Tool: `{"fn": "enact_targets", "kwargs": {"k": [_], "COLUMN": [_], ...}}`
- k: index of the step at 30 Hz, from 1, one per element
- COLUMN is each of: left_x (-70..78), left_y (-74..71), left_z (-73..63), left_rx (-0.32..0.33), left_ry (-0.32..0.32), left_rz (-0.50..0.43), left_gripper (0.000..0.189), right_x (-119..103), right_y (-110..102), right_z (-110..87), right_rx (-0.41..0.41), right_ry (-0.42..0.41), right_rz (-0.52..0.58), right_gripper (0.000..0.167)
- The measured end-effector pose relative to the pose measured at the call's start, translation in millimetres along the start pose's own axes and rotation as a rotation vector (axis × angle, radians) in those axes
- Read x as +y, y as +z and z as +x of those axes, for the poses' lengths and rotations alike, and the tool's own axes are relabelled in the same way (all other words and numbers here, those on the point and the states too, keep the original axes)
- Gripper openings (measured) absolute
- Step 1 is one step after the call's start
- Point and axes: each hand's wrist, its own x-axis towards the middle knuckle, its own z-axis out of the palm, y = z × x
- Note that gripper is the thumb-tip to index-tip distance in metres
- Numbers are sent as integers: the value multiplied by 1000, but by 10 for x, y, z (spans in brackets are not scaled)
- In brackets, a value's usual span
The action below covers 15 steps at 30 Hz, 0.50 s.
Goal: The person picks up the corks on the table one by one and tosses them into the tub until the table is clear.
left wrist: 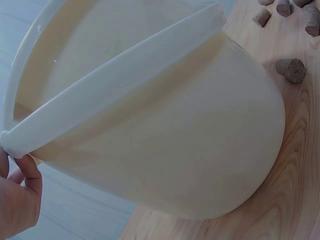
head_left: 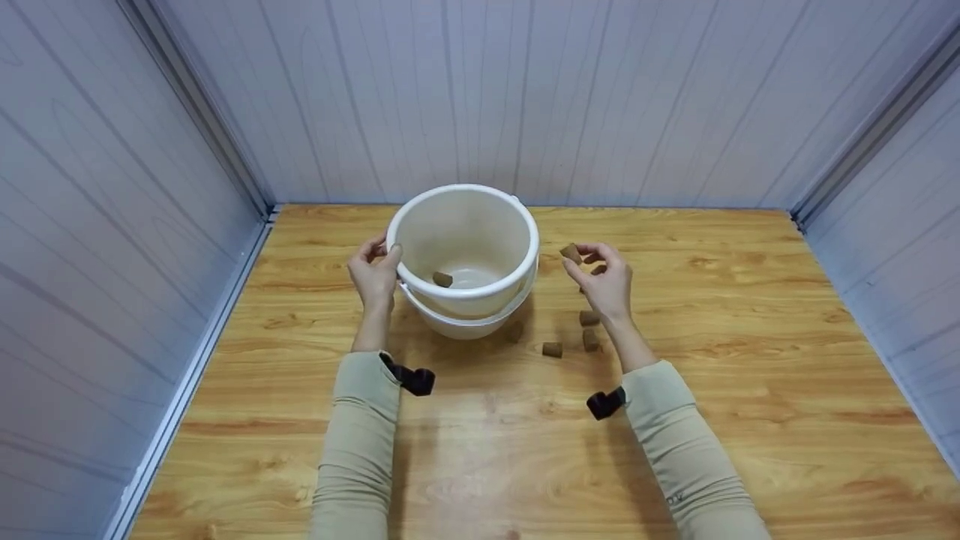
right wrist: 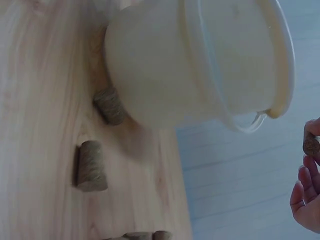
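Wood-grained tabletop (head_left: 487, 450) with pale panels (head_left: 487, 97) along its far edge. Near that edge, your left hand (head_left: 374, 279) grips the white bucket (head_left: 465, 225) by its rim; beside it, your right hand (head_left: 609, 289) pinches a cork-like plug (head_left: 571, 253), probably light, firm, best held by its sides.

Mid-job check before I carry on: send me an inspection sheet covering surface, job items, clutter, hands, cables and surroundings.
Surface: wood-grain tabletop, bearing the bucket and loose plugs.
Bucket: white bucket, open at the top.
Plugs: one brown plug inside the bucket; several loose plugs on the tabletop, mostly right of the bucket; exact count unclear, as the right hand hides some.
Clutter: nothing seen.
Left hand: grips the bucket's rim.
Right hand: pinches one plug, right of the bucket and apart from it.
Wrists: a black device on each.
Cables: nothing seen.
Surroundings: pale panelled walls behind and at both sides.
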Motion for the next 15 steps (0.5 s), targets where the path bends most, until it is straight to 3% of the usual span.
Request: {"fn": "enact_targets", "kwargs": {"k": [15], "left_x": [0], "left_y": [5], "left_z": [-4], "left_rx": [-1], "left_ry": [-11], "left_rz": [-34], "left_gripper": [27], "right_x": [-376], "right_y": [244], "right_z": [107], "right_rx": [-48], "right_ry": [-72], "right_rz": [73], "right_gripper": [24]}}
